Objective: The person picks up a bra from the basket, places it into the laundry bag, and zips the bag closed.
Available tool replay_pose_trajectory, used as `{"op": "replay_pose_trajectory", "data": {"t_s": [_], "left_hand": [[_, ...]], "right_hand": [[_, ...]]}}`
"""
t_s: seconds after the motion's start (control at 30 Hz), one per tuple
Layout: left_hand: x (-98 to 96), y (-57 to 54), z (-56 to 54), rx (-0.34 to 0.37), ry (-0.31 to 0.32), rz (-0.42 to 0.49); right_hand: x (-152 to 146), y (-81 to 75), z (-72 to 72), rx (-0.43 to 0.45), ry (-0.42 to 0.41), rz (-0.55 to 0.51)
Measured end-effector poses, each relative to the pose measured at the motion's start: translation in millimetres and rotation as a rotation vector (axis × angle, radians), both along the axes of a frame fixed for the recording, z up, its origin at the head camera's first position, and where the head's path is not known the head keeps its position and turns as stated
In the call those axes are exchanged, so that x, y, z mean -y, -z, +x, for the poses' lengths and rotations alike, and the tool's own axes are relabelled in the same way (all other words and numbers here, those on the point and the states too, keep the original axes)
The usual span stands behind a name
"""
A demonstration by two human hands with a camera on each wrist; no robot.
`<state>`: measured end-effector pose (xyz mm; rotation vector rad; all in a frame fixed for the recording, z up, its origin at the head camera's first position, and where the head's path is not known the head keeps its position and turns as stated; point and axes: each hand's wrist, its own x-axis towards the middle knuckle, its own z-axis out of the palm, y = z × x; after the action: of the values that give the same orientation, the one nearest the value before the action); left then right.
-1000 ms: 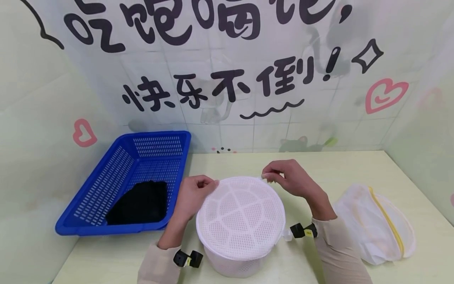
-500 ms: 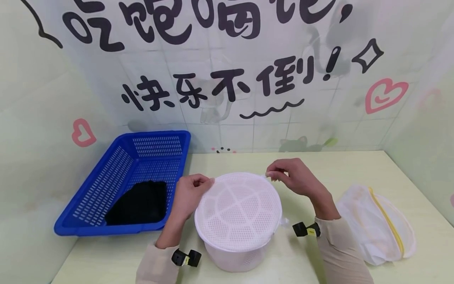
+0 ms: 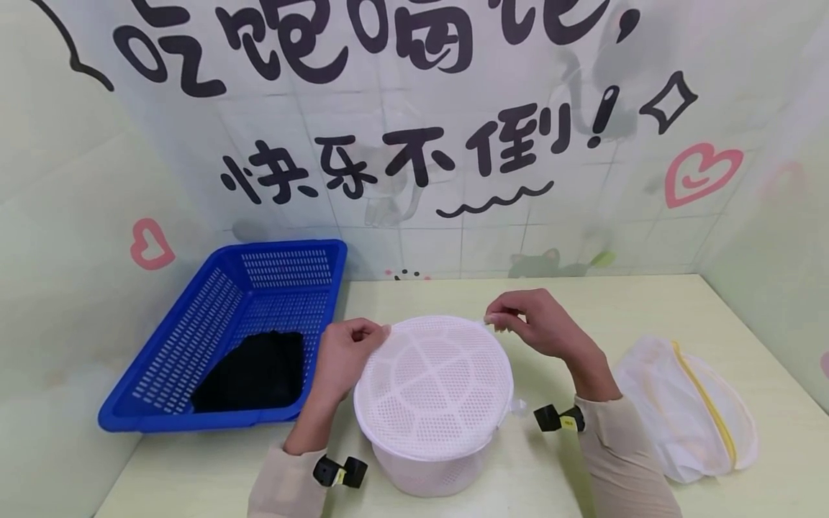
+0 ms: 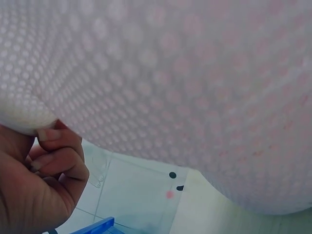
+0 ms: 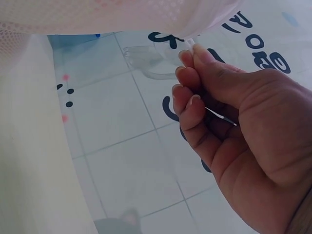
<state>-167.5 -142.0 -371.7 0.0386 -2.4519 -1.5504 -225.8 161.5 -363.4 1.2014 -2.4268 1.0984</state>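
A round white mesh laundry bag [image 3: 432,388] stands in the middle of the table, its flat ribbed top tilted towards me. At the top's far left edge my left hand [image 3: 343,360] pinches the rim between thumb and curled fingers. The left wrist view shows the mesh [image 4: 161,92] stretched away from those fingertips. My right hand [image 3: 534,321] is at the far right of the rim, thumb and forefinger pinching a small whitish tab [image 5: 190,43] at the bag's edge. Whether that tab is a zip pull, I cannot tell. The inside of the bag is hidden.
A blue plastic basket [image 3: 340,288] stands at the left with a black cloth item [image 3: 252,370] in it. On the right lies another white mesh bag [image 3: 680,410] with a yellow zip. A printed sheet [image 3: 401,244] covers the wall behind the table [image 3: 602,302].
Compared with a second ago, the bag's top has shifted slightly away and left. My left hand has moved a little left, the right a little right. The last half second is almost still.
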Motion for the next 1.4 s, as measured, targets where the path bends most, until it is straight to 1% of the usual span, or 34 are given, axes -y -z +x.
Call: {"op": "replay_pose_trajectory", "data": {"t_s": [0.47,0.7,0.77,1.13,1.4], "left_hand": [[-0.3,-0.2,0.2,0.002,-0.004,-0.018],[2.4,2.0,-1.0,-0.006,-0.036,-0.011],[2.6,2.1,-1.1,-0.004,-0.035,-0.009],[3.6,1.4,0.5,-0.021,-0.041,-0.015],[3.9,-1.1,1.4,-0.039,-0.076,-0.017]], "right_hand": [[-1.0,0.7,-0.5,-0.003,-0.005,0.003],[-2.5,1.2,-0.5,-0.01,-0.002,0.012],[-2.4,1.0,-0.5,-0.01,-0.002,0.013],[-2.8,1.6,-0.6,-0.001,-0.012,0.006],[-6.1,0.6,-1.3,-0.007,0.0,0.017]]}}
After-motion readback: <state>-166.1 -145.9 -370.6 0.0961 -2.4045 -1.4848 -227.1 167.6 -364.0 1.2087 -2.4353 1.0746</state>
